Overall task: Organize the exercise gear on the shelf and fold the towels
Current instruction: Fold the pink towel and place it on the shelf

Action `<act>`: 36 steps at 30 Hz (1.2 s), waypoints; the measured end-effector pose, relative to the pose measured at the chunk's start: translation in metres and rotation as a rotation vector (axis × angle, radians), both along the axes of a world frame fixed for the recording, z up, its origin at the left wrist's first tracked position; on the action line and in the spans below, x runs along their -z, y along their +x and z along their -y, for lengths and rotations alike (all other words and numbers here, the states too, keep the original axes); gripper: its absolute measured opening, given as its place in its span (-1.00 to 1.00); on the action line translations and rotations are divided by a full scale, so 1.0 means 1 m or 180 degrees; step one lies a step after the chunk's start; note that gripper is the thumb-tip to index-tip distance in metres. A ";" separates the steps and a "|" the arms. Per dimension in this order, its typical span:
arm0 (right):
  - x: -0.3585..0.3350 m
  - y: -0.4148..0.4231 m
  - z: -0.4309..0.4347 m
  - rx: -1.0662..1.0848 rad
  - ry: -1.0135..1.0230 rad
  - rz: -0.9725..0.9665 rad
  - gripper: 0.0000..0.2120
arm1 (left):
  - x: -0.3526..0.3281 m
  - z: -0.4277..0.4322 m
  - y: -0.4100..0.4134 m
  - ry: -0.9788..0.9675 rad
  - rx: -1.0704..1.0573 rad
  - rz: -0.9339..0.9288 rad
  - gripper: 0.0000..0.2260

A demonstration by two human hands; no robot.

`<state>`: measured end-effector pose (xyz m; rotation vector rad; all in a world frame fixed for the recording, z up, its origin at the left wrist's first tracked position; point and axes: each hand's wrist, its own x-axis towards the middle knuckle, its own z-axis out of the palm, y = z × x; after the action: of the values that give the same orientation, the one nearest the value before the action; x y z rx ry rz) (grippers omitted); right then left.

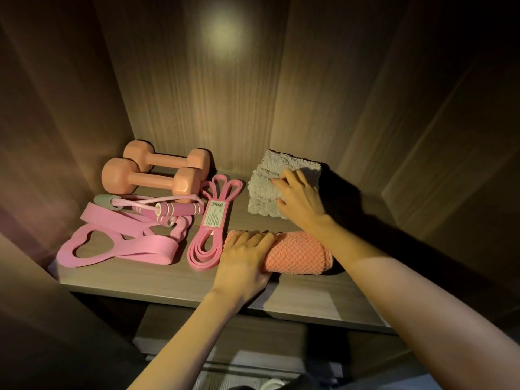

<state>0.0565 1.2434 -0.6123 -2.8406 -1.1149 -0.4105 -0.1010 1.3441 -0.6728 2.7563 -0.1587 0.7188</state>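
1. Lying at the shelf's (pixel 168 280) left: two dumbbells (pixel 153 180) at the back, a rope (pixel 168 210) and pink bands (pixel 152 246) in front.
2. Left hand (pixel 244 260) curls over the left end of the rolled, waffle-textured orange towel (pixel 302 253) near the front edge.
3. Right hand (pixel 302 199) presses flat, fingers spread, on the folded fluffy grey towel (pixel 264 190) behind it.

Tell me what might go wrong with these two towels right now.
The orange rolled towel lies near the front edge of the shelf; if the left hand lets go, it may unroll or roll off. The right hand pressing the grey folded towel could skew its layers.
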 end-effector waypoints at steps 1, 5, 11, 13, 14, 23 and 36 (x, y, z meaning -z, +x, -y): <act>0.001 -0.001 0.001 -0.0017 -0.0153 0.0070 -0.55 | 0.000 0.000 0.000 0.0010 -0.0003 -0.0011 -0.47; -0.008 0.007 0.000 -0.0119 -0.0403 0.0236 -0.39 | -0.001 0.000 0.000 0.0007 -0.0029 -0.0022 -0.47; -0.009 0.015 -0.003 0.0329 0.0385 0.0096 -0.60 | 0.000 0.001 0.001 -0.0027 -0.0013 0.0012 -0.45; -0.003 0.015 -0.002 0.0249 0.0215 0.0092 -0.60 | 0.001 0.000 0.002 -0.0033 -0.0020 0.0020 -0.44; 0.001 0.015 0.000 0.0074 0.0135 0.0113 -0.59 | 0.001 0.000 0.002 -0.0023 -0.0018 0.0023 -0.44; -0.002 0.029 0.025 -0.0825 -0.0519 0.0066 -0.09 | 0.000 0.002 0.003 0.0067 -0.0038 0.0117 -0.45; -0.008 0.017 0.038 -0.0744 -0.0389 -0.0733 -0.39 | 0.000 0.003 0.004 0.0157 -0.0096 0.0101 -0.43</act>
<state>0.0734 1.2058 -0.6042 -2.7196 -1.4417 0.0003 -0.0973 1.3414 -0.6727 2.8006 -0.1436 0.7768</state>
